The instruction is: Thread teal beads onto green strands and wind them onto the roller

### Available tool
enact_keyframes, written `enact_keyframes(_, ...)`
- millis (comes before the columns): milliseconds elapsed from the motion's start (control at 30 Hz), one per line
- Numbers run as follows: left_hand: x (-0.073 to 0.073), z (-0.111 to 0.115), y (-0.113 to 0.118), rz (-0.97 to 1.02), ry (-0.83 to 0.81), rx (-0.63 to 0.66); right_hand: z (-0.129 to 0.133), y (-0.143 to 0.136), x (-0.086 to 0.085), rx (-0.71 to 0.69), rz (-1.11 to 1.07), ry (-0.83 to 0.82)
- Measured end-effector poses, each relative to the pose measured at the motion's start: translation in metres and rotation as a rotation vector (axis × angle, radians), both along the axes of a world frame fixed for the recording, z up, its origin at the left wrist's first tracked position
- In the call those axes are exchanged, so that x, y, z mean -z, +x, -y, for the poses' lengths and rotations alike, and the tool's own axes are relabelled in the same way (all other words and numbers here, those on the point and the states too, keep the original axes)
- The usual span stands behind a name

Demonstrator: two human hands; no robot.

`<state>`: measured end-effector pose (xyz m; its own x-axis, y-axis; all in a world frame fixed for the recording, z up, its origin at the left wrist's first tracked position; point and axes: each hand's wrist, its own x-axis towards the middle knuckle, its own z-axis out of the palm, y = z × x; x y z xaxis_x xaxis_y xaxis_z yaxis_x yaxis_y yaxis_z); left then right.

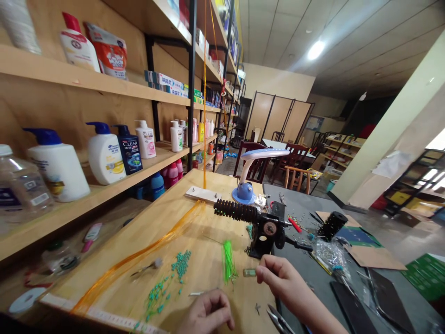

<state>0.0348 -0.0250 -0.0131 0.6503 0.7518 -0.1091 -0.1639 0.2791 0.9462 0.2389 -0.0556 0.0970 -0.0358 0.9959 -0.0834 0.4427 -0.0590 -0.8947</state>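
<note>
At the table's front edge, my left hand [211, 311] has its fingers curled together; whatever may be between them is hidden. A thin white stick [196, 293] lies just beyond it. My right hand [278, 275] is closed in a pinch at the end of a small see-through greenish vial [249, 272]. Left of the vial is a bundle of bright green strands [227, 262]. Teal beads on fine threads [181, 264] are spread over the wood farther left. Behind my right hand stands a black hand-cranked device [266, 229] with a ridged roller [234, 211].
Orange strands [149, 248] run across the wooden tabletop [139, 232] to a screwed-down plate [203, 193]. Pliers [278, 320] lie beside my right forearm. A blue-based lamp [243, 192] stands behind the device. Shelves with bottles [104, 155] line the left; a grey table [288, 195] adjoins right.
</note>
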Motion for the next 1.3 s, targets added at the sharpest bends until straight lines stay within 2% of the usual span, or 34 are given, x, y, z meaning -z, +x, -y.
enact_keyframes(167,-0.012,0.005,0.003,0.079,-0.167,-0.039,0.000,0.000,-0.001,0.030,-0.036,-0.031)
enact_keyframes(333,-0.022,0.007,0.004,0.130,-0.212,-0.015,-0.002,0.001,0.000,0.079,-0.093,-0.077)
enact_keyframes(600,-0.022,0.006,0.003,0.145,-0.261,0.001,-0.005,0.007,0.006,0.089,-0.101,-0.073)
enact_keyframes(833,-0.017,0.004,0.006,0.080,-0.132,-0.047,-0.007,0.008,0.007,0.090,-0.072,-0.079)
enact_keyframes(1067,-0.013,0.003,0.005,0.055,-0.175,-0.061,-0.006,0.008,0.007,0.086,-0.018,-0.044)
enact_keyframes(1300,-0.004,-0.002,0.000,0.011,0.004,-0.018,-0.006,0.007,0.007,0.083,-0.005,-0.049)
